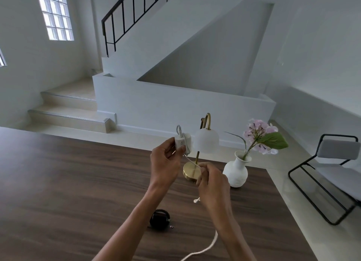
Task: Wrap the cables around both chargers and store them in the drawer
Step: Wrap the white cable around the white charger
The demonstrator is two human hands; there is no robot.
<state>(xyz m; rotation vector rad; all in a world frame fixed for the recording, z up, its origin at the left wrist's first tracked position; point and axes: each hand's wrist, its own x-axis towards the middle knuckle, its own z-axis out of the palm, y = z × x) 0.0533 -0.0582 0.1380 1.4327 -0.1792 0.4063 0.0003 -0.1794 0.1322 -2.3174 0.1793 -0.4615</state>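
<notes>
My left hand [166, 163] holds a white charger [182, 142] up above the dark wooden table [68, 182]. A few turns of white cable [190, 160] lie around the charger body. My right hand [212, 182] pinches that cable a short way below the charger. The cable's loose end [196, 200] sticks out under the right hand. A black charger [160, 219] with its cable wound around it lies on the table below my forearms. No drawer is in view.
A brass lamp [203, 143] with a white globe shade stands just behind my hands. A white vase [237, 171] with a pink flower is to its right. A thick white cord [205, 249] runs along the table front. A black-framed chair [332, 163] stands right of the table.
</notes>
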